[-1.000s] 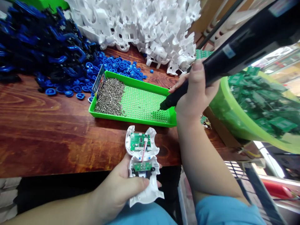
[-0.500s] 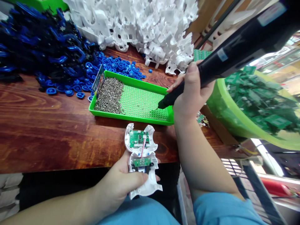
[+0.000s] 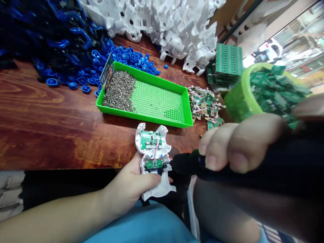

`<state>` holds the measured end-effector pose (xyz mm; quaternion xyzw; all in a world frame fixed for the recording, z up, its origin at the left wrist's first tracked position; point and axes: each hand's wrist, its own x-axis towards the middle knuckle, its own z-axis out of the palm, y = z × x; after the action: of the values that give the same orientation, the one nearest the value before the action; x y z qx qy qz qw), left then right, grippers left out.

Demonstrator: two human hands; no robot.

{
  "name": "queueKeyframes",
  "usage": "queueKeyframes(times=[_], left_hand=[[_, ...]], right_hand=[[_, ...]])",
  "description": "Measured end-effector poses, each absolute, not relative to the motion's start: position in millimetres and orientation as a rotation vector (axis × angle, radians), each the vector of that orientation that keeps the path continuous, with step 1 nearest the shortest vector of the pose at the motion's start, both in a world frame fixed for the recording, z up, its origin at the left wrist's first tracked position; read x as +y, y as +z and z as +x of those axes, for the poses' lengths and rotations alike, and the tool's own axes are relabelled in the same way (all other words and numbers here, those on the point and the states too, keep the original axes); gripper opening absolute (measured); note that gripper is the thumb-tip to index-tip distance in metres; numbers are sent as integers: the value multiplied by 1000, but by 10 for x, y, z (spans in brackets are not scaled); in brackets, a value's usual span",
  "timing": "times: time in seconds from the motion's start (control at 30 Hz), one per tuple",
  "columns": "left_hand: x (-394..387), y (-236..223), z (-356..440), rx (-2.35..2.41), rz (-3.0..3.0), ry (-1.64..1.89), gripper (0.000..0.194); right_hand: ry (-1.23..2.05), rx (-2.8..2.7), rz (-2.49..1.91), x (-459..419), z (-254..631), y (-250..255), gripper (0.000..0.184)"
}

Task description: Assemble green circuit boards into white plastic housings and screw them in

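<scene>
Reddish-brown wood forms the table (image 3: pixel 63 135), where a green tray (image 3: pixel 188 108) holds screws (image 3: pixel 118 91) at its left end. In the head view, the left hand (image 3: pixel 133 182) grips the lower white shell (image 3: pixel 162 187) at the table's near edge, thumb laid inside; the upper white shell (image 3: pixel 165 145) sits beyond, linked by a thin wire (image 3: pixel 156 146). The right hand (image 3: pixel 238 146) wraps a dark power screwdriver (image 3: pixel 253 182), its tip at the right end of the lower circuit board (image 3: pixel 153 164). If that one-handed grip lets the shell tilt, the bit could slip and scrape the board; a swing of the upper shell might tug the wire loose. Whether the bit carries a screw is too small to tell. Most left fingers hide behind the shell, and the blurred screwdriver runs out of frame.
</scene>
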<state>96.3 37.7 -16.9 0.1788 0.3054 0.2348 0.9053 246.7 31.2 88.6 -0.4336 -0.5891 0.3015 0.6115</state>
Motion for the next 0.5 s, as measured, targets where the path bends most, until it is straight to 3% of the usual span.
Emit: queueKeyframes(times=[0.13, 0.27, 0.5], left_hand=[[365, -194, 962, 605, 369, 512, 44], [363, -201, 957, 605, 374, 502, 44], [347, -189, 993, 615, 358, 513, 45]], right_hand=[[880, -1480, -1072, 264, 2484, 1000, 32], [824, -1494, -978, 276, 2511, 885, 30], [752, -1476, -1020, 264, 2366, 795, 43]])
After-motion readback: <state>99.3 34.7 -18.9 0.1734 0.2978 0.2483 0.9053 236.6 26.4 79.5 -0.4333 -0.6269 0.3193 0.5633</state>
